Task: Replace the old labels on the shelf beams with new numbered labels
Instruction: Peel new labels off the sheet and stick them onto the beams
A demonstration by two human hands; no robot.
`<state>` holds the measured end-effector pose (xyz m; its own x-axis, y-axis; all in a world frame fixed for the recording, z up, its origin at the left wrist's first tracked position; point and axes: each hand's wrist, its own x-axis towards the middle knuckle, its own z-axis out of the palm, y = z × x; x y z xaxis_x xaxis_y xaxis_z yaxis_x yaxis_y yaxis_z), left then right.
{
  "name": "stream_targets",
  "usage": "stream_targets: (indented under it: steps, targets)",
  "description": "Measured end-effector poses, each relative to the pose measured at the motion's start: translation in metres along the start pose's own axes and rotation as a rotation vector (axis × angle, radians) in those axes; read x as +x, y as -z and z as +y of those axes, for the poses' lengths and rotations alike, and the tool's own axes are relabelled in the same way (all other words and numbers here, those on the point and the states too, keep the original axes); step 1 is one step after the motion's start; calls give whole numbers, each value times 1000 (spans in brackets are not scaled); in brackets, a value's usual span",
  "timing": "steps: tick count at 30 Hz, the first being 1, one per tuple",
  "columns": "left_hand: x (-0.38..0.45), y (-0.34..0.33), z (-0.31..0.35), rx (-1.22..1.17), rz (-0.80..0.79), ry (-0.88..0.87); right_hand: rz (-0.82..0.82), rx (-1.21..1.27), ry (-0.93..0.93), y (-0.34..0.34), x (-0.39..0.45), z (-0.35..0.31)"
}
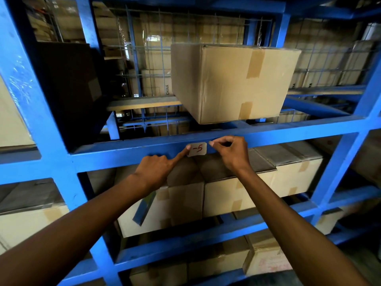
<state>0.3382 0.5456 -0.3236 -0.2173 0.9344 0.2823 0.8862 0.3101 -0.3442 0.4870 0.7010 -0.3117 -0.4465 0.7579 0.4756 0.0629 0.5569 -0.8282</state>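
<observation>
A small white label (197,149) marked "-5" in red sits on the front face of a blue shelf beam (123,150) at the centre of the view. My left hand (158,169) points with its index finger, whose tip presses the label's left edge; the other fingers are curled. My right hand (232,152) is just right of the label, thumb and forefinger pinched together near its right edge. Whether something thin, such as tape, is between those fingers cannot be made out.
A large taped cardboard box (231,81) stands on the shelf right above the beam. More cardboard boxes (257,186) fill the shelf below, behind my arms. Blue uprights (43,112) frame the bay on both sides, and wire mesh (148,48) closes the back.
</observation>
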Motion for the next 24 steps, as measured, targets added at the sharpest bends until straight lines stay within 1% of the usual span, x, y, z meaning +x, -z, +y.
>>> stream_targets:
  steps: [5, 8, 9, 11, 13, 15, 17, 19, 21, 24]
  targets:
    - [-1, -2, -1, -6, 9, -22, 4, 1, 52, 11, 3, 13]
    - [-3, -1, -2, 24, 7, -70, -96, -101, 129, 5, -1, 19]
    - [-4, -1, -2, 35, 6, -85, -134, -144, 127, 2, -3, 20]
    - [-5, -2, -1, 43, 3, -96, -168, -159, 39, -6, -7, 22]
    - [-5, -3, 0, 52, 9, -92, -160, -132, -123, -18, -12, 23]
    - [-5, -4, 0, 57, 4, -79, -171, -128, -247, -31, -15, 28]
    - [-6, -2, 0, 56, -8, -69, -191, -127, -291, -41, -15, 35]
    - [-7, 0, 1, 52, -21, -61, -161, -122, -266, -45, -12, 41]
    - [-8, 3, 1, 51, -32, -59, -93, -96, -216, -42, -7, 44]
    - [-9, 5, 0, 63, -29, -72, -28, -126, -138, -34, 0, 53]
